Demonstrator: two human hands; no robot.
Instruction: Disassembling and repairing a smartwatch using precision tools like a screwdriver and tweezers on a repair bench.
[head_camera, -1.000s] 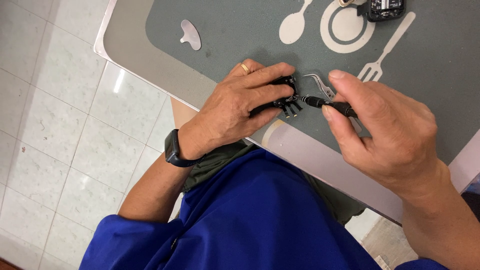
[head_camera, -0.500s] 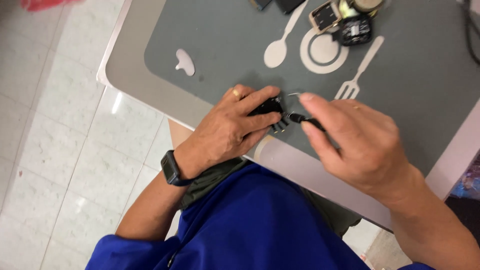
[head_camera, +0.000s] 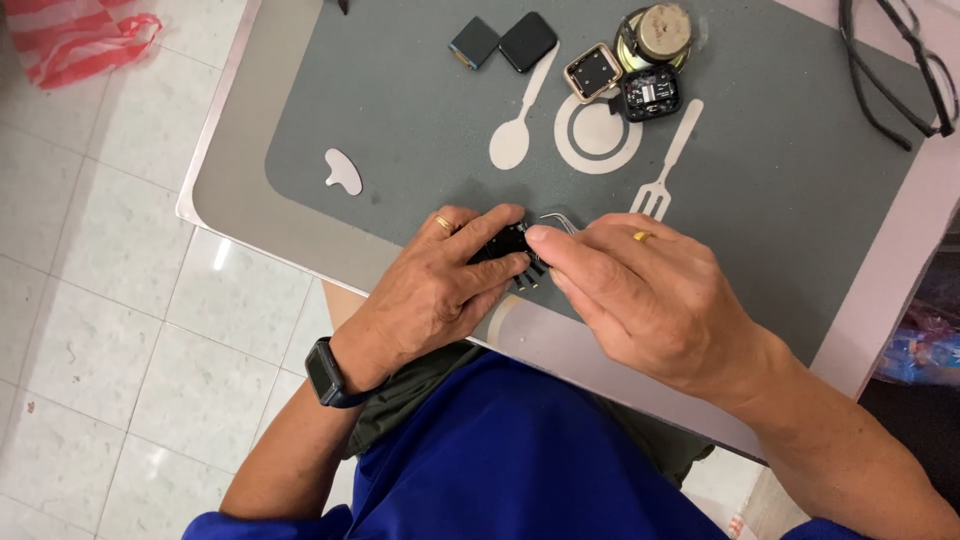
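My left hand, with a gold ring and a dark wrist watch, grips a small black electronic part with short metal pins, held down on the grey placemat near the table's front edge. My right hand, also ringed, pinches a thin tool against that part; its tip is hidden under my fingers. A bent metal wire pokes out just behind the part.
At the mat's far side lie two dark square covers, a gold-rimmed square case, a round speaker and a black circuit module. Black cables lie at the far right. A red striped bag sits on the tiled floor.
The view has pulled back and shifted, showing more of the mat's far side. My right hand has closed in over the black part, hiding the tool's dark handle.
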